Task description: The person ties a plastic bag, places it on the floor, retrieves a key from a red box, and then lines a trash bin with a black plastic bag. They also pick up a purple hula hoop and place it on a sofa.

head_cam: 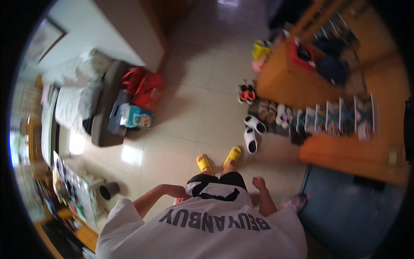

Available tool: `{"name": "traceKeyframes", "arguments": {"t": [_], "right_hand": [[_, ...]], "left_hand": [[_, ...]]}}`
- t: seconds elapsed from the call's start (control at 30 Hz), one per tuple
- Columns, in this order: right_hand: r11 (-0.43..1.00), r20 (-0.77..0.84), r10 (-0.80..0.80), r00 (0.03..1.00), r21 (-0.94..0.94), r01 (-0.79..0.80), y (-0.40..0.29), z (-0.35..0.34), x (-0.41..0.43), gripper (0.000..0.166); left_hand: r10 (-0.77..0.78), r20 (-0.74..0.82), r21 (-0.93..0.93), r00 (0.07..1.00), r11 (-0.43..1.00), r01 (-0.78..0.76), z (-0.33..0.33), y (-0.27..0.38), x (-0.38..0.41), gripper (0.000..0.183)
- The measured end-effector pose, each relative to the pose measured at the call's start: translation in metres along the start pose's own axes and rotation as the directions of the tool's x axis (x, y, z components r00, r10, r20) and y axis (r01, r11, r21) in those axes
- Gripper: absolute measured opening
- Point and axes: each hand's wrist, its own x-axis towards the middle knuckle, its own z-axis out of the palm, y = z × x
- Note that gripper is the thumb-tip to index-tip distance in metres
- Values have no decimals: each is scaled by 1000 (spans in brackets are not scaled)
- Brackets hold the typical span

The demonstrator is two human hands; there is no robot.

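My left hand [178, 191] is bent in at my waist, against the hem of my white T-shirt [200, 239]. Its fingers are partly hidden, so I cannot tell whether it holds anything. Off to my right side hangs my right hand [258, 183], its fingers curled and nothing visible in them. A black strap or cord [220, 195] lies across the shirt front. Below are black shorts [233, 180] and my feet in yellow slides [233, 156]. White clogs with dark insides [250, 141] rest on the tiled floor, ahead and to the right.
A shoe rack [333, 116] and wooden cabinet [278, 77] stand at right, with sneakers [246, 92] beside them. Red bags [148, 90] and a teal package [137, 116] sit by the sofa [108, 129]. A dark bin [109, 191] stands near the cluttered table [76, 186].
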Motion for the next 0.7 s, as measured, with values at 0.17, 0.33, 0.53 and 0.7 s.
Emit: {"name": "traceKeyframes", "arguments": {"t": [0.17,0.33,0.53,0.7], "right_hand": [[972,-14,114,993,208,-109,-28,-36,-6,20],[932,28,252,967,262,-250,13,-61,17,20],[903,32,328,944,284,-324,87,-57,64,20],[874,85,335,938,344,-343,118,-56,117,20]], "left_hand": [[3,141,248,990,968,-38,-26,14,48,58],[-102,130,190,986,979,76,-50,68,71,50],[-127,242,7,962,992,129,-44,43,144,39],[-195,421,-31,886,973,229,-58,33,192,37]]}}
